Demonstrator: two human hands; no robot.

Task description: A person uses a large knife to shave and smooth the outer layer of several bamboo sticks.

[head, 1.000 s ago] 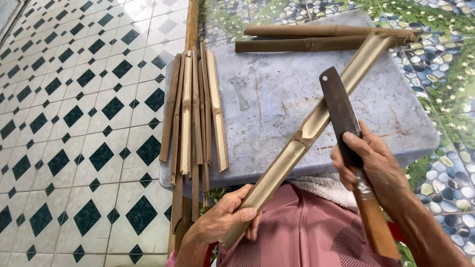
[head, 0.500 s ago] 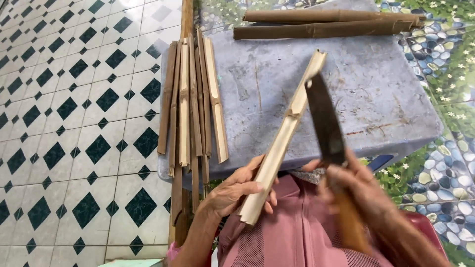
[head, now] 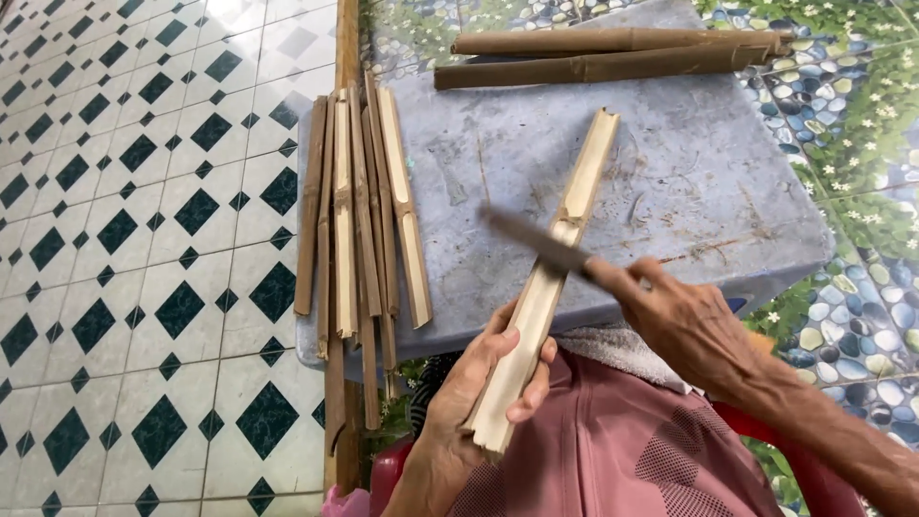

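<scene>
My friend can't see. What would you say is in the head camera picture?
A person's left hand holds a split bamboo piece while the right hand swings a blurred knife blade across it. It rests on a grey slab, with thin bamboo strips on the left and two bamboo poles at the back.

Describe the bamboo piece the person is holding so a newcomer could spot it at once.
Start at the grey slab. A bundle of thin strips lies at its left edge, two brown poles at the far end. The split bamboo piece is the pale trough-shaped one slanting across, gripped by the left hand.
</scene>
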